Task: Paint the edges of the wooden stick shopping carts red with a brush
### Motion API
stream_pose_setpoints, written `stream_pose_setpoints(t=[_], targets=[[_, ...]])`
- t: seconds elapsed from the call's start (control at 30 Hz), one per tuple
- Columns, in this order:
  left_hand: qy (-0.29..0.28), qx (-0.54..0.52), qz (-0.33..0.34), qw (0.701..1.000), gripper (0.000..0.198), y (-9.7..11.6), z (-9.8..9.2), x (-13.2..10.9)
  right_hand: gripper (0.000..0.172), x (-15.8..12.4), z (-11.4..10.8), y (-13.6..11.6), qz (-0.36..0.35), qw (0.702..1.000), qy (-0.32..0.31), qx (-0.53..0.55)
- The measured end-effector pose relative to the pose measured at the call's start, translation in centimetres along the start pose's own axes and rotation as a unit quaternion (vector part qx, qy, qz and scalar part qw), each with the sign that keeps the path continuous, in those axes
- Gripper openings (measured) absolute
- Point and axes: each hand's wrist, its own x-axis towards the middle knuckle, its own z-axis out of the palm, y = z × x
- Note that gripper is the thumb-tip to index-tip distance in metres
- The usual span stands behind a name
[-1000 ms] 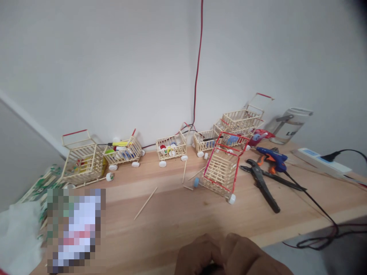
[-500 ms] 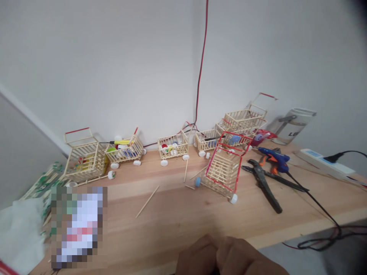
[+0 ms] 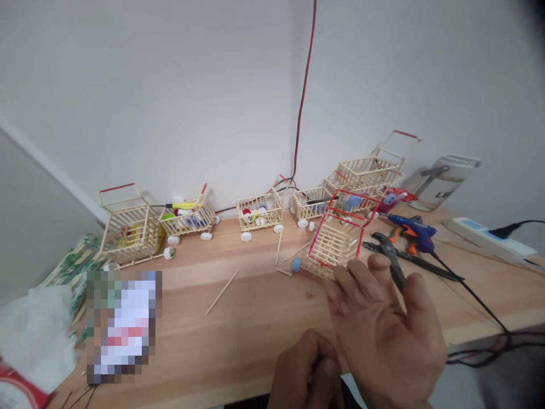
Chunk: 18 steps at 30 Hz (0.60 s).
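Note:
My right hand is raised over the front of the table, palm up, fingers loosely spread, with nothing in it. Its fingertips overlap the lower edge of a small stick-built shopping cart with a red-painted rim and handle; whether they touch it I cannot tell. Behind the thumb lie black-handled pliers, partly covered. My left hand is curled closed at the table's front edge, beside the right wrist, and no object shows in it. A blue bottle-cap wheel sits at the cart's left corner.
More stick carts, one of them holding bottle caps, line the wall. A blue glue gun, white power strip and jar are at right. Loose sticks lie mid-table; white tissue and a pixelated object are left.
My hands were close together at the bottom edge. The right hand has risen away from the left and opened palm up. The view has shifted slightly.

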Motion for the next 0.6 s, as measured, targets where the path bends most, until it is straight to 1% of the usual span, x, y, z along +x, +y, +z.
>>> stream_pose_setpoints(t=[0.13, 0.27, 0.37, 0.47, 0.53, 0.6], targets=[[0.021, -0.02, -0.02, 0.999, 0.05, 0.0, 0.1, -0.3, 0.027, 0.3, -0.1, 0.5, 0.037, 0.997, 0.032, 0.062], [0.02, -0.049, -0.029, 0.998, 0.056, 0.1, 0.4, 0.0, 0.026, 0.6, 0.0, 1.2, 0.072, 0.991, 0.06, 0.092], [0.009, -0.09, -0.029, 0.995, 0.058, 0.0, 0.5, 0.1, 0.028, 0.3, -0.3, 1.6, 0.092, 0.992, 0.041, 0.078], [-0.016, -0.125, -0.019, 0.992, 0.056, 0.2, 0.6, 0.0, 0.029, -0.2, -0.6, 1.6, 0.112, 0.991, 0.019, 0.074], [-0.027, -0.126, -0.002, 0.992, 0.054, 0.4, 0.4, -0.2, 0.029, -0.5, -0.6, 1.5, 0.123, 0.99, 0.008, 0.074], [-0.036, -0.104, 0.008, 0.994, 0.054, 0.6, 0.2, -0.3, 0.031, -0.7, -0.6, 1.2, 0.118, 0.991, -0.002, 0.071]])
